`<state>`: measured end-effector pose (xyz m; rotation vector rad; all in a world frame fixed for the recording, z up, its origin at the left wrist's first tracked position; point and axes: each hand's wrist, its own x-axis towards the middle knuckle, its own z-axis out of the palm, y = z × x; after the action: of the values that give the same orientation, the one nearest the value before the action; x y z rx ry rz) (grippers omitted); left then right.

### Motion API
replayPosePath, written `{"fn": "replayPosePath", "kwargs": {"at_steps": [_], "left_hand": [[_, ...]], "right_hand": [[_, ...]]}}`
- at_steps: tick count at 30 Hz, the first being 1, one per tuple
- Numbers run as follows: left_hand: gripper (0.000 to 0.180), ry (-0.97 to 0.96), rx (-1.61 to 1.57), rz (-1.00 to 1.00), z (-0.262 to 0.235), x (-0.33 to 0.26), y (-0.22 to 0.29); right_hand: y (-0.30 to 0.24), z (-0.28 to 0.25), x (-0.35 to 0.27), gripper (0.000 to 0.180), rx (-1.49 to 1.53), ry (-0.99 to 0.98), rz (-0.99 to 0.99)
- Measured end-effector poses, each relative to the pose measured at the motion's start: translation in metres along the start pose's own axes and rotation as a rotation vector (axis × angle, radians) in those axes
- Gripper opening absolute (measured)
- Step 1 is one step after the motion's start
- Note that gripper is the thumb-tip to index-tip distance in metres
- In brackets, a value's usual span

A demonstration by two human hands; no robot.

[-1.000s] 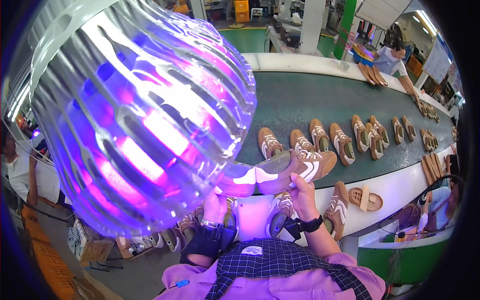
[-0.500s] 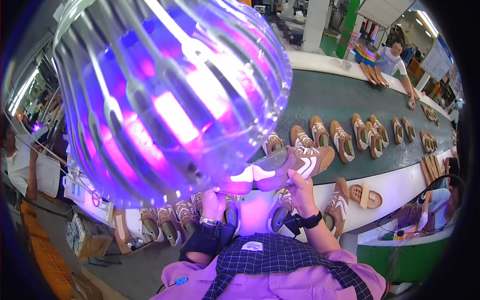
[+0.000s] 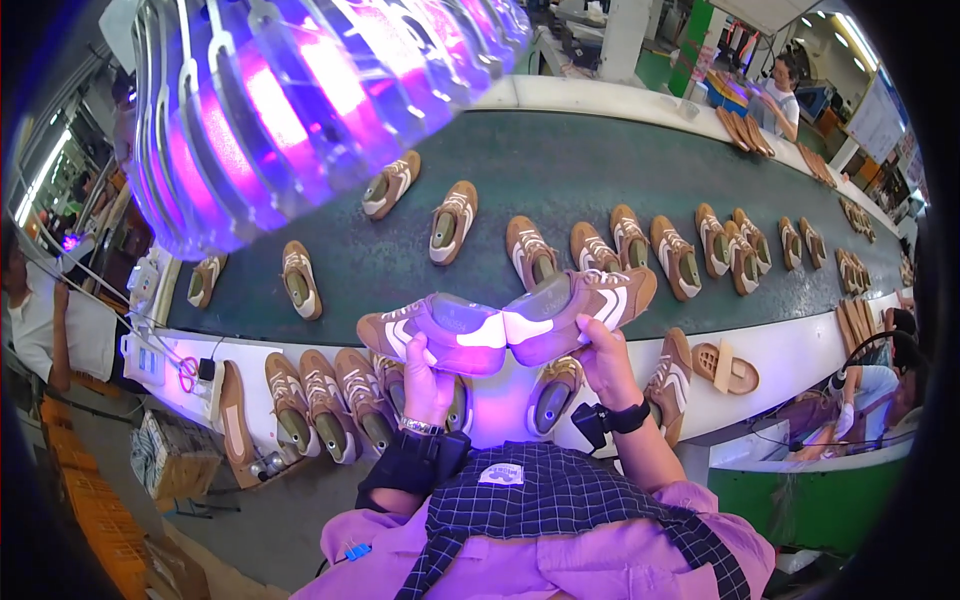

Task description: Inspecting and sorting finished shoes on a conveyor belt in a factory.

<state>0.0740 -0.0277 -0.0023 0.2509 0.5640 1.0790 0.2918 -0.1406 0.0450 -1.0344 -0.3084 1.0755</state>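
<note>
My left hand [image 3: 428,385] grips a brown sneaker [image 3: 415,328] with white stripes, its toe pointing left. A matching sneaker [image 3: 600,303] is in my right hand [image 3: 603,365], toe to the right. The two white heels touch each other in front of me, and a green-grey shoe last fills each opening. Fingers of both hands are partly hidden behind the shoes, with the thumbs on the near sides. A purple glow falls on the heels from a lamp [image 3: 300,110] with a ribbed clear housing at the upper left.
Several sneakers stand on the green conveyor belt [image 3: 390,270]. On the white near ledge [image 3: 780,360] are more shoes, such as one sneaker [image 3: 670,385] and a tan sole [image 3: 738,370]. Across the belt a person [image 3: 780,95] is beside a stack of brown soles [image 3: 745,132].
The lamp now sits higher and farther left in view, uncovering the left-hand sneaker and belt shoes behind it. Both sneakers remain held heel to heel. The far person's outstretched arm has drawn back.
</note>
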Motion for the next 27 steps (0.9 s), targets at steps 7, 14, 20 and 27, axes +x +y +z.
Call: {"fn": "replayPosePath", "kwargs": {"at_steps": [7,14,20,27], "left_hand": [[0.044,-0.135,-0.107,-0.166,0.004,-0.014,-0.022],[0.041,-0.050,0.007,-0.635,-0.055,-0.017,-0.074],[0.032,-0.249,1.128,-0.949,-0.057,-0.034,-0.039],[0.051,0.106,1.898,0.240,-0.075,0.090,-0.008]], "right_hand": [[-0.016,-0.028,-0.011,0.034,0.108,-0.018,0.079],[-0.014,-0.067,-0.012,0.044,0.173,-0.048,0.188],[-0.018,-0.084,-0.009,0.043,0.154,-0.046,0.188],[-0.022,-0.075,-0.012,0.049,0.165,-0.103,0.208]]}}
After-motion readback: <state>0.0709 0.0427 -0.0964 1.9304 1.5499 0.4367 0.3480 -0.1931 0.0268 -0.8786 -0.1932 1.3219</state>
